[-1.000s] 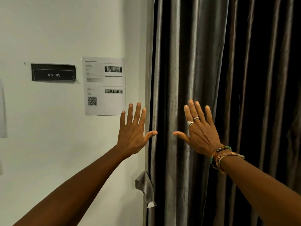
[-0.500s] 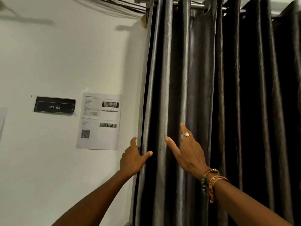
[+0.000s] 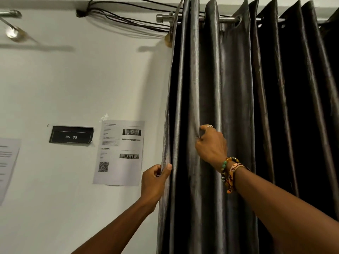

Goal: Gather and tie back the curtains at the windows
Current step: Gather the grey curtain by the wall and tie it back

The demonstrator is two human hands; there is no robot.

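A dark grey pleated curtain (image 3: 238,107) hangs from a metal rod (image 3: 163,18) and fills the right half of the view. My left hand (image 3: 155,182) pinches the curtain's left edge between thumb and fingers, low beside the wall. Higher and to the right, my right hand (image 3: 211,145), with a ring and bead bracelets at the wrist, grips a fold of the curtain in its closed fingers. The window behind the fabric is hidden.
A white wall (image 3: 73,79) takes up the left. On it are a black "WS 05" sign (image 3: 71,137), a printed sheet with a QR code (image 3: 119,153) and part of another sheet (image 3: 7,167). Black cables (image 3: 119,17) run along the top toward the rod.
Both hands went from flat and spread in front of the curtain to closed on it. The view has tilted upward, bringing the rod and cables into sight.
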